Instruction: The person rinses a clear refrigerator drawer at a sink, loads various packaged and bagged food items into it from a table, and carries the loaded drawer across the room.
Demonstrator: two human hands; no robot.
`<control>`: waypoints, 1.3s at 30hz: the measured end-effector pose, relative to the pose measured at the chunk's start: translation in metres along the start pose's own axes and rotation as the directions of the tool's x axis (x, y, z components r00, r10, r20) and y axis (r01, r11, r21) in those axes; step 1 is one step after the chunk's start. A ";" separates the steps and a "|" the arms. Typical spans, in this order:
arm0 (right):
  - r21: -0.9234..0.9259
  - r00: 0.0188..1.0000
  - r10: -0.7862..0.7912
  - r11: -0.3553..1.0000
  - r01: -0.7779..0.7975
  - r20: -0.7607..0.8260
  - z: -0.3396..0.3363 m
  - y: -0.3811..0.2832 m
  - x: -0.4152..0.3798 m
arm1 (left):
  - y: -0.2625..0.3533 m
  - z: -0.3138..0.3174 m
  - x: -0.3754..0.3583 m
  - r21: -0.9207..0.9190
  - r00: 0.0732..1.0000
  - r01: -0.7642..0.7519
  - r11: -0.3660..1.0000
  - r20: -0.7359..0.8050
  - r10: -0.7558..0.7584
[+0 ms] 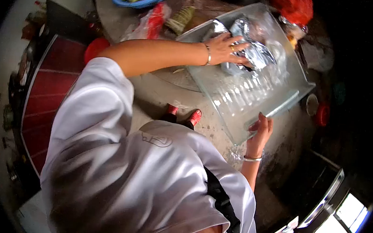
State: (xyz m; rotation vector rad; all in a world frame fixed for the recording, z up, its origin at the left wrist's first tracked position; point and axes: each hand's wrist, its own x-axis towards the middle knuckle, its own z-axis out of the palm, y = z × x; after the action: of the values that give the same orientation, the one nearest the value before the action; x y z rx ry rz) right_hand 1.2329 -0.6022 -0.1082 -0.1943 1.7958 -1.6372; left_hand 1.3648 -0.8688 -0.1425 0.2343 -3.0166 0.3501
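1. Left hand (227, 49), fingers spread, touches crumpled silver foil (262, 56) inside a clear drawer (227, 115).
2. Right hand (262, 130), fingers curled, grips the drawer's near edge.
3. Blue basket (145, 3) sits beyond, to the left.

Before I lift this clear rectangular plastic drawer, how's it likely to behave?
The clear drawer is probably stiff, since its straight walls show no sag. With your right hand at the near edge, the far end may dip, because the crumpled silver foil sits toward it. The foil might slide too, as the ribbed base looks glossy.
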 end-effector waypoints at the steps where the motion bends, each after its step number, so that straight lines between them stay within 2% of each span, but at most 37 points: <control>1: 0.011 1.000 -0.007 1.000 0.007 0.023 -0.001 0.002 -0.001 | 0.000 0.008 0.001 0.014 1.000 0.001 1.000 -0.012 -0.001; 3: -0.009 0.999 -0.027 1.000 0.028 0.020 0.001 0.002 -0.005 | 0.002 0.007 -0.002 -0.067 0.999 0.028 0.997 -0.041 -0.031; 4: -0.010 0.999 -0.035 0.999 0.036 0.021 -0.001 0.004 -0.007 | 0.002 -0.004 -0.003 -0.103 1.000 0.017 0.994 0.014 -0.016; 5: -0.011 0.999 -0.043 0.999 0.044 0.023 -0.001 0.005 -0.009 | 0.000 0.003 -0.003 -0.153 1.000 0.001 0.988 -0.025 -0.005; 7: -0.023 1.000 -0.020 1.000 0.020 0.009 0.002 0.003 -0.011 | -0.001 -0.004 -0.007 -0.162 1.000 0.019 0.987 0.019 -0.016; 10: -0.039 1.000 0.002 0.999 -0.002 -0.008 0.004 0.007 -0.009 | -0.015 -0.041 -0.027 -0.595 0.998 0.025 0.804 -0.025 -0.050; 11: -0.028 1.000 -0.008 1.000 0.008 -0.004 0.005 0.007 -0.010 | -0.023 -0.044 -0.038 -0.723 0.986 0.012 0.690 -0.108 -0.130; 12: -0.017 1.000 -0.017 1.000 0.017 0.000 0.007 0.007 -0.010 | -0.039 -0.049 -0.048 -0.766 0.942 0.017 0.643 -0.203 -0.266; 13: 0.003 1.000 -0.028 1.000 0.029 0.000 0.010 0.009 -0.010 | -0.063 -0.078 -0.070 -0.732 0.938 0.080 0.677 -0.175 -0.299; 14: -0.032 1.000 -0.013 0.999 0.012 -0.020 0.011 0.008 -0.011 | -0.082 -0.070 -0.094 -0.714 0.853 0.124 0.689 -0.278 -0.441; 15: -0.048 0.999 -0.008 0.999 0.006 -0.033 0.012 0.007 -0.012 | -0.097 -0.074 -0.123 -0.763 0.763 0.415 0.495 -0.005 -0.647; 17: -0.080 0.998 0.001 0.997 -0.006 -0.059 0.015 0.004 -0.015 | -0.128 -0.035 -0.205 -0.671 0.614 0.534 0.514 -0.109 -0.781; 18: -0.073 1.000 -0.012 0.997 0.010 -0.029 0.016 0.001 -0.019 | -0.132 -0.035 -0.216 -0.544 0.643 0.673 0.502 0.095 -0.760; 20: -0.109 0.999 0.031 0.993 -0.036 -0.045 0.013 0.002 -0.016 | -0.127 -0.001 -0.252 -0.375 0.645 0.708 0.599 -0.003 -0.764; 23: -0.102 0.998 0.034 0.994 -0.039 -0.047 0.013 0.006 -0.018 | -0.100 0.016 -0.258 -0.283 0.470 0.879 0.384 0.383 -0.795; 26: -0.068 1.000 0.009 0.998 -0.010 -0.029 0.017 0.006 -0.020 | -0.091 0.027 -0.254 -0.269 0.486 0.871 0.411 0.356 -0.798; 29: -0.073 1.000 -0.017 0.997 0.015 -0.020 0.019 0.007 -0.014 | -0.090 0.030 -0.247 -0.248 0.395 0.914 0.322 0.358 -0.846; 30: -0.077 0.999 -0.024 0.997 0.022 -0.025 0.019 0.008 -0.013 | -0.090 0.041 -0.248 -0.259 0.397 0.909 0.326 0.299 -0.868; 33: -0.107 0.999 -0.041 0.994 0.039 -0.015 0.019 0.007 -0.012 | -0.094 0.064 -0.249 -0.267 0.371 0.917 0.298 0.289 -0.882; 36: -0.070 0.999 -0.018 0.997 0.015 -0.040 0.021 0.006 -0.011 | -0.089 0.043 -0.235 -0.083 0.322 0.947 0.311 0.201 -0.925; 39: -0.059 0.998 -0.011 0.998 0.008 -0.060 0.024 0.003 -0.014 | -0.085 -0.013 -0.201 -0.225 0.507 0.844 0.488 0.037 -0.861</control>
State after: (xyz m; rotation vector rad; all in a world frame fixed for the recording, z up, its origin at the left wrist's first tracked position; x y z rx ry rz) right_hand 1.2585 -0.6139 -0.1049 -0.1820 1.8928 -1.6136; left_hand 1.5771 -0.9191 -0.1340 1.5716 -2.3745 -0.0806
